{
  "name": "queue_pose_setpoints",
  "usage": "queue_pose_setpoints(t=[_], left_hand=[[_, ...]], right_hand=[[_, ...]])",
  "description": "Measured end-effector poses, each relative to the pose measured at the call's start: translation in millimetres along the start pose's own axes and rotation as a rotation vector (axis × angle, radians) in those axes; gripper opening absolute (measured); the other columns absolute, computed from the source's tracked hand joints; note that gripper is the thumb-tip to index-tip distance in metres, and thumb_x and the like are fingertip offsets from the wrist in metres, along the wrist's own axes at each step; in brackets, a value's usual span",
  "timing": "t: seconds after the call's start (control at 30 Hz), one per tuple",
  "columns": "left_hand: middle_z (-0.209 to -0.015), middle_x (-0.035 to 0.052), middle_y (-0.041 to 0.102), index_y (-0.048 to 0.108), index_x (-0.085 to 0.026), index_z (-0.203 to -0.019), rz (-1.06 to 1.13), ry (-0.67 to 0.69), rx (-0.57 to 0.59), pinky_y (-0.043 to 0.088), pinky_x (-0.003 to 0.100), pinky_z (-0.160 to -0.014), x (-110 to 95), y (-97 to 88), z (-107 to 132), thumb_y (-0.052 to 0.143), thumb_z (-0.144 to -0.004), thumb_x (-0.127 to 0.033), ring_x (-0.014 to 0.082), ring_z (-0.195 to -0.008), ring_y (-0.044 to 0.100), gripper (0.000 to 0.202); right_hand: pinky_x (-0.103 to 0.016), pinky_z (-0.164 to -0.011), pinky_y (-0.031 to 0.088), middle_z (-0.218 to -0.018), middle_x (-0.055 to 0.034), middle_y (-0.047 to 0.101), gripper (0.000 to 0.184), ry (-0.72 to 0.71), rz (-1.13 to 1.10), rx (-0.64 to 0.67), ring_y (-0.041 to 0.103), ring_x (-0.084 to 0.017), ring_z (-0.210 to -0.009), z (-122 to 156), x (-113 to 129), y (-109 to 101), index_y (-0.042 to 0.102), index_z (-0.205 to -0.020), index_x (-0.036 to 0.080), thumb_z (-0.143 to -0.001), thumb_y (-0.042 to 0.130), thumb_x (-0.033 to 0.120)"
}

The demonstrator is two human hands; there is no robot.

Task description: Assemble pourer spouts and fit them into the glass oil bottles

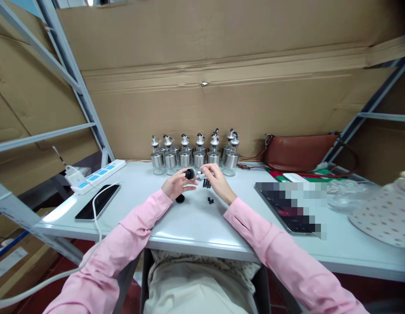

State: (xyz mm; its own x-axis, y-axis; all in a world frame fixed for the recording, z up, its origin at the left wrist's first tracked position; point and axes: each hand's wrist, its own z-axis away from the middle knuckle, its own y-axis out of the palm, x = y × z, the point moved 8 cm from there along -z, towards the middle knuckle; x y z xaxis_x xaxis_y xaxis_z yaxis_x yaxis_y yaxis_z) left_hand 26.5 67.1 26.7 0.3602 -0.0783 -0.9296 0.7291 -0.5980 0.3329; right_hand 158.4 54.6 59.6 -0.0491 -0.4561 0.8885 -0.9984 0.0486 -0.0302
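My left hand [176, 184] is closed round a small black cap-like part [189, 174], held just above the white table [189, 222]. My right hand [218, 181] pinches a small silvery piece [200, 175] right beside that cap, fingertips nearly meeting the left hand's. Under my hands lie loose black parts: a round one [180, 199], a short row of little pieces [206, 183] and another small bit [210, 200]. Behind them stand several glass bottles with steel bands and pourer tops [195, 156].
A black phone [97, 201] on a white cable lies at the left, beside a white power strip [99, 175]. A brown bag [298, 151] sits at the back right. A blurred dark tablet [292, 207] and a dotted cloth [385, 213] lie at the right. Cardboard walls stand behind.
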Motion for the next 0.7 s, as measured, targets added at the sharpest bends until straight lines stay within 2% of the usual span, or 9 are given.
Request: queue_pose_setpoints(t=[0.03, 0.1, 0.2, 0.4, 0.5, 0.7], left_hand=[[-0.093, 0.0054, 0.059, 0.052, -0.019, -0.105, -0.043, 0.023, -0.042, 0.046, 0.036, -0.074, -1.5, -4.1, -0.7, 0.057, -0.067, -0.035, 0.0177, -0.078, 0.059, 0.042], [-0.092, 0.0043, 0.058, 0.053, -0.019, -0.107, -0.155, 0.077, -0.122, 0.047, 0.030, -0.067, -4.0, -10.9, -1.7, 0.058, -0.065, -0.034, 0.0139, -0.072, 0.056, 0.046], [-0.092, 0.0042, 0.058, 0.054, -0.018, -0.109, -0.325, 0.142, -0.172, 0.046, 0.025, -0.064, -4.4, -13.4, -2.5, 0.063, -0.062, -0.034, 0.0122, -0.072, 0.053, 0.050], [-0.093, 0.0064, 0.059, 0.056, -0.014, -0.101, -0.529, 0.247, -0.206, 0.043, 0.025, -0.068, -8.5, -12.3, -0.8, 0.070, -0.061, -0.034, 0.0138, -0.078, 0.053, 0.047], [-0.093, 0.0065, 0.059, 0.055, -0.014, -0.098, -0.558, 0.274, -0.204, 0.043, 0.025, -0.070, -11.5, -10.1, 0.5, 0.071, -0.060, -0.033, 0.0149, -0.082, 0.054, 0.045], [-0.086, 0.0030, 0.056, 0.049, -0.016, -0.094, -0.580, 0.325, -0.214, 0.042, 0.021, -0.064, -15.3, -7.5, 3.5, 0.070, -0.061, -0.032, 0.0118, -0.077, 0.053, 0.043]], right_hand=[[-0.023, -0.065, 0.038, -0.081, -0.0013, 0.053, 0.023, -0.024, 0.029, 0.013, 0.048, -0.013, -0.076, 0.2, 1.1, 0.7, 0.060, -0.077, 0.022, -0.071, 0.058, 0.044], [-0.024, -0.064, 0.039, -0.077, -0.0009, 0.055, 0.021, 0.005, 0.041, 0.129, 0.050, -0.013, -0.072, 2.2, -3.9, 10.7, 0.058, -0.083, 0.021, -0.072, 0.058, 0.039], [-0.026, -0.064, 0.040, -0.077, -0.0011, 0.059, 0.024, 0.046, 0.055, 0.281, 0.053, -0.013, -0.070, 7.5, -13.1, 25.9, 0.056, -0.090, 0.020, -0.070, 0.061, 0.033], [-0.028, -0.069, 0.043, -0.082, -0.0025, 0.060, 0.025, 0.023, 0.098, 0.277, 0.056, -0.015, -0.079, 9.0, -14.2, 27.2, 0.054, -0.093, 0.020, -0.069, 0.059, 0.023], [-0.028, -0.069, 0.043, -0.083, -0.0028, 0.059, 0.024, 0.009, 0.111, 0.279, 0.055, -0.015, -0.080, 9.1, -9.6, 26.5, 0.055, -0.092, 0.019, -0.069, 0.058, 0.023], [-0.027, -0.069, 0.044, -0.087, -0.0034, 0.058, 0.028, -0.010, 0.097, 0.286, 0.055, -0.015, -0.082, 9.9, -4.1, 27.0, 0.052, -0.094, 0.018, -0.066, 0.058, 0.022]])
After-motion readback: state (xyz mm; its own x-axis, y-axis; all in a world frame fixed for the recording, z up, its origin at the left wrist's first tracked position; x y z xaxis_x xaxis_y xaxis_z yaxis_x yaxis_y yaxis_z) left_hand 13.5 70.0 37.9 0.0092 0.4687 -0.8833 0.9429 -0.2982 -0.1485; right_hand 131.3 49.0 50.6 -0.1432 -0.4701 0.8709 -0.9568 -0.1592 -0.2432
